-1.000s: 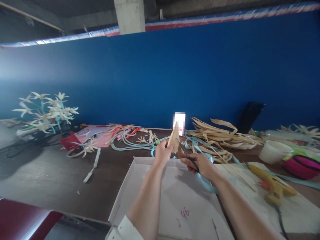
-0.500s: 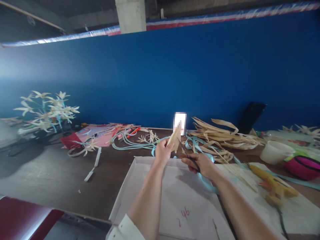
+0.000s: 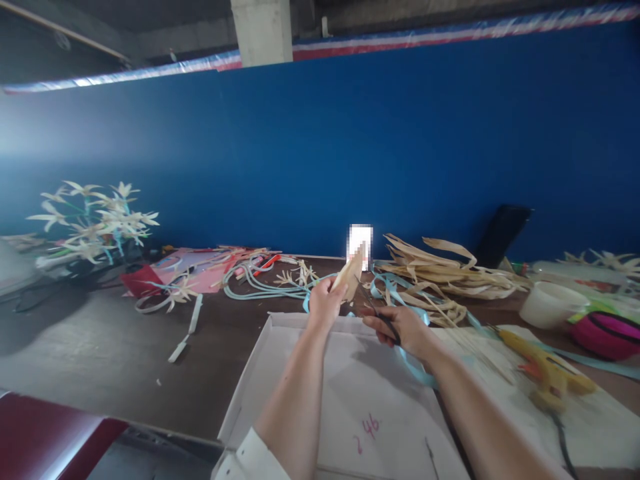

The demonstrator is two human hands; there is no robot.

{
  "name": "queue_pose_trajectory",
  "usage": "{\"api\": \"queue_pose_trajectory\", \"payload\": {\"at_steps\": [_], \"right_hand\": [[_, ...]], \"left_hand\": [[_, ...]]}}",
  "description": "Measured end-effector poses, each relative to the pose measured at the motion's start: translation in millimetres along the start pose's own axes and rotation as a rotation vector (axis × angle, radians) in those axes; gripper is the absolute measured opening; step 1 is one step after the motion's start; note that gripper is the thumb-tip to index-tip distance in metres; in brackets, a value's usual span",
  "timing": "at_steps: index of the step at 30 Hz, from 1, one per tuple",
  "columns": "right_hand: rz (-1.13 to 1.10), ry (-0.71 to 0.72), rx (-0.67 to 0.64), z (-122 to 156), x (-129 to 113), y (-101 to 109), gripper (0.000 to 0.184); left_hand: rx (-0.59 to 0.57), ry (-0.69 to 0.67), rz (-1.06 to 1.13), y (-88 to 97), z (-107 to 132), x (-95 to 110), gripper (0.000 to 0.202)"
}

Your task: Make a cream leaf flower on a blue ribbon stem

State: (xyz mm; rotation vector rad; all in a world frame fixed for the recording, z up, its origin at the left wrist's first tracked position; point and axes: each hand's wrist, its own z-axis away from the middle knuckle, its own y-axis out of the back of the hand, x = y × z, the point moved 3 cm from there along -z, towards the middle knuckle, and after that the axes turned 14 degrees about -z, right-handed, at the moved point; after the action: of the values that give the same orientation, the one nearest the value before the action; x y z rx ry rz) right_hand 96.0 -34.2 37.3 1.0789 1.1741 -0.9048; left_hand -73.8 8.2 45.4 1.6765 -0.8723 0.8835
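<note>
Pinched in my left hand (image 3: 326, 301) is a pale, folded piece of dried husk (image 3: 353, 275), its pointed end up. My right hand (image 3: 400, 328) grips a pair of dark-handled scissors (image 3: 384, 321), with the blades beside the husk's right edge. Whether the blades touch the husk I cannot tell. Both hands are over the far edge of a white cardboard box lid (image 3: 370, 393) with pink writing. A pile of long dried husks (image 3: 445, 270) lies just beyond my right hand, with light-blue ribbon (image 3: 417, 370) near it.
A yellow glue gun (image 3: 547, 367) lies at right by a white cup (image 3: 553, 303) and a pink pouch (image 3: 607, 333). Light-blue cords (image 3: 250, 290) lie left of my hands. Husk flowers (image 3: 105, 223) stand at far left. A blue panel (image 3: 320, 153) rises behind the table.
The husk has tilted slightly to the right in my left hand, and its lower edge has shifted. My right hand with the scissors stays almost in place.
</note>
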Motion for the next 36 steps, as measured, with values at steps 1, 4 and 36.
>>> {"api": "queue_pose_trajectory", "payload": {"at_steps": [1, 4, 36], "right_hand": [[0.000, 0.001, -0.003, -0.4, 0.6, 0.1, 0.050], [-0.004, 0.011, -0.001, -1.8, 2.9, 1.1, 0.052], [-0.130, 0.036, 0.006, -5.0, 9.8, 1.3, 0.055]], "left_hand": [[-0.013, 0.008, -0.001, -0.1, 0.1, 0.3, 0.031], [-0.051, 0.037, -0.046, 1.0, 1.3, 2.8, 0.030], [-0.200, 0.031, 0.130, -12.1, 4.0, -9.5, 0.023]]}}
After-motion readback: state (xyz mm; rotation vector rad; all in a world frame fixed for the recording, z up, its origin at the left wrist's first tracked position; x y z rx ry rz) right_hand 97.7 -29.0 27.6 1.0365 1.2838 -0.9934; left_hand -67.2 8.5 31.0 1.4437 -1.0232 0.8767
